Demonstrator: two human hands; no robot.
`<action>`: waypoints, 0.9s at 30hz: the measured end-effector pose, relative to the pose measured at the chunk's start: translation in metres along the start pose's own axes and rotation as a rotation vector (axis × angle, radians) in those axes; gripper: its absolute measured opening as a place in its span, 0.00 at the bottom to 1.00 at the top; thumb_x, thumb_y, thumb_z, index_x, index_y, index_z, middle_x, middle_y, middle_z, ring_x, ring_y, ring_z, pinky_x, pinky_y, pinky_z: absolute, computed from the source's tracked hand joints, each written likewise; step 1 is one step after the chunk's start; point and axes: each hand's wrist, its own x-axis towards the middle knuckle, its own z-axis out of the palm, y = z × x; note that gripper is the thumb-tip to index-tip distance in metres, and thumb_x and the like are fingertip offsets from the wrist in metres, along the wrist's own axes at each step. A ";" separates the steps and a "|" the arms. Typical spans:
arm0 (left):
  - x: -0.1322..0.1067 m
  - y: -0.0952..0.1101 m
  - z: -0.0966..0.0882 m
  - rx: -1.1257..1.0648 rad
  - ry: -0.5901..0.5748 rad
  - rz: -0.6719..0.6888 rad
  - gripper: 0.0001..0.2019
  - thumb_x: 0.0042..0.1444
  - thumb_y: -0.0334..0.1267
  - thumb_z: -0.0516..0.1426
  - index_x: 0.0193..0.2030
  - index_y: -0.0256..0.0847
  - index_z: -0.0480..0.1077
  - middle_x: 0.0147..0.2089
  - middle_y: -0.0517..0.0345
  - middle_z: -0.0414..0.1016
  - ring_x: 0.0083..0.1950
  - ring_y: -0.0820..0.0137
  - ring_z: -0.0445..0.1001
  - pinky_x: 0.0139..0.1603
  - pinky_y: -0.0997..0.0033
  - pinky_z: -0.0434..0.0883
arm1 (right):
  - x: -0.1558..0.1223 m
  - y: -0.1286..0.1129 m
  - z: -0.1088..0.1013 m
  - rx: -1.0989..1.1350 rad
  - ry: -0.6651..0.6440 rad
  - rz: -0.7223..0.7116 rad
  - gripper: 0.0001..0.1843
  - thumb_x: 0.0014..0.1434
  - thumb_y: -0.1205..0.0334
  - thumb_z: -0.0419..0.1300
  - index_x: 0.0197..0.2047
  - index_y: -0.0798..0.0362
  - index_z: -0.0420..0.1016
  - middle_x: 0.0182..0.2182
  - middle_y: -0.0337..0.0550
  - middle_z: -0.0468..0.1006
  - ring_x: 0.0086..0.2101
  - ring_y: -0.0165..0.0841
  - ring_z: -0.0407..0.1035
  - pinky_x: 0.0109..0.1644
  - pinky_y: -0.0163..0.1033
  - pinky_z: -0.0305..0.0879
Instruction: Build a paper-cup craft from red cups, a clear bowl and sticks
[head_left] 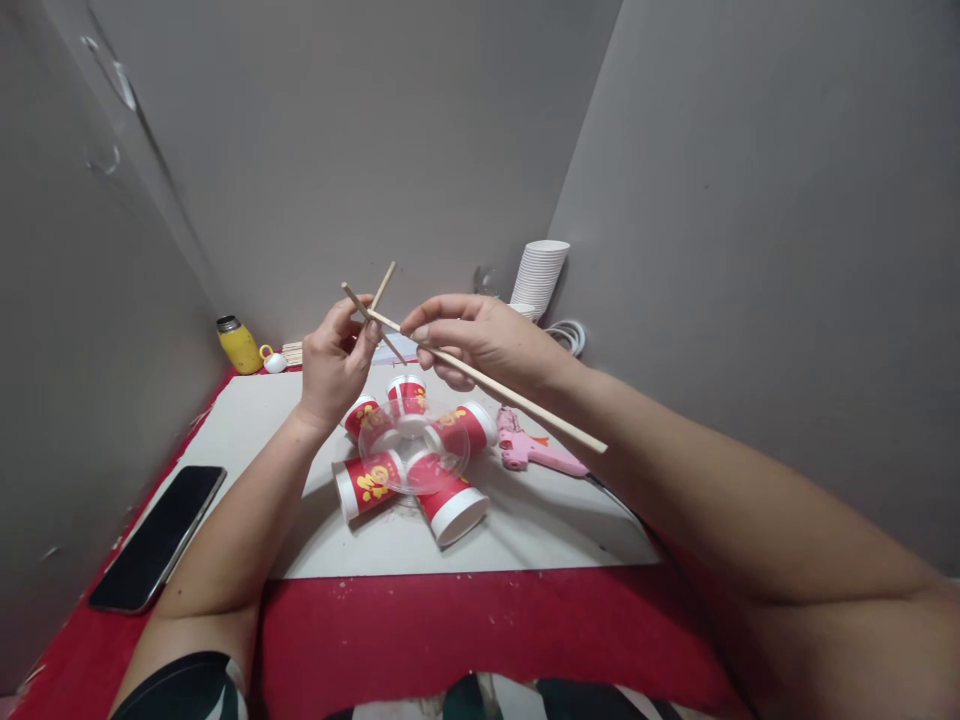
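Observation:
My left hand [335, 362] is raised above the board, its fingers pinched on two short wooden sticks [373, 304] crossed in an X. My right hand [480, 340] grips a long wooden stick [517, 397] whose tip meets the crossed sticks at my left fingertips; its other end runs down to the right over my forearm. Below the hands, several red paper cups [450, 500] lie on their sides in a ring, joined under a clear plastic disc [412, 445].
A grey board [247, 430] lies on the red surface [450, 630]. A pink glue gun [532, 450] lies right of the cups. A black phone [159, 535] lies at the left. At the back are a yellow bottle [238, 345], flat wooden sticks [292, 352] and stacked white cups [541, 275].

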 end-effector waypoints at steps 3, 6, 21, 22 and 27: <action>-0.001 -0.004 0.001 -0.010 -0.036 -0.013 0.15 0.62 0.44 0.59 0.53 0.41 0.73 0.35 0.56 0.78 0.32 0.71 0.77 0.34 0.73 0.71 | 0.007 0.005 -0.001 0.050 0.001 0.010 0.08 0.56 0.77 0.56 0.34 0.58 0.74 0.17 0.36 0.73 0.13 0.20 0.58 0.14 0.25 0.52; -0.001 -0.007 0.001 0.025 -0.054 -0.009 0.15 0.63 0.42 0.58 0.53 0.39 0.73 0.35 0.56 0.78 0.32 0.72 0.76 0.35 0.72 0.71 | 0.014 0.007 -0.001 0.098 0.009 0.028 0.08 0.60 0.77 0.54 0.34 0.59 0.73 0.16 0.34 0.71 0.12 0.19 0.57 0.14 0.24 0.51; 0.017 -0.102 -0.035 -0.062 0.335 -0.227 0.09 0.56 0.41 0.62 0.41 0.40 0.75 0.28 0.59 0.75 0.30 0.72 0.76 0.27 0.77 0.70 | 0.088 0.050 -0.033 -0.760 0.014 0.084 0.10 0.67 0.66 0.54 0.45 0.59 0.75 0.35 0.47 0.82 0.22 0.23 0.69 0.22 0.28 0.64; 0.015 -0.107 -0.036 -0.057 0.347 -0.248 0.09 0.56 0.41 0.62 0.41 0.40 0.75 0.28 0.59 0.75 0.30 0.72 0.75 0.27 0.77 0.70 | 0.099 0.056 -0.034 -0.992 -0.026 0.071 0.12 0.68 0.66 0.52 0.47 0.58 0.75 0.39 0.48 0.83 0.25 0.24 0.71 0.26 0.29 0.67; 0.010 -0.122 -0.039 -0.087 0.380 -0.315 0.10 0.55 0.40 0.61 0.42 0.39 0.76 0.28 0.59 0.75 0.28 0.74 0.73 0.24 0.79 0.68 | 0.169 0.092 -0.031 -1.334 -0.084 0.024 0.11 0.66 0.69 0.56 0.46 0.59 0.79 0.47 0.52 0.82 0.45 0.36 0.76 0.48 0.36 0.70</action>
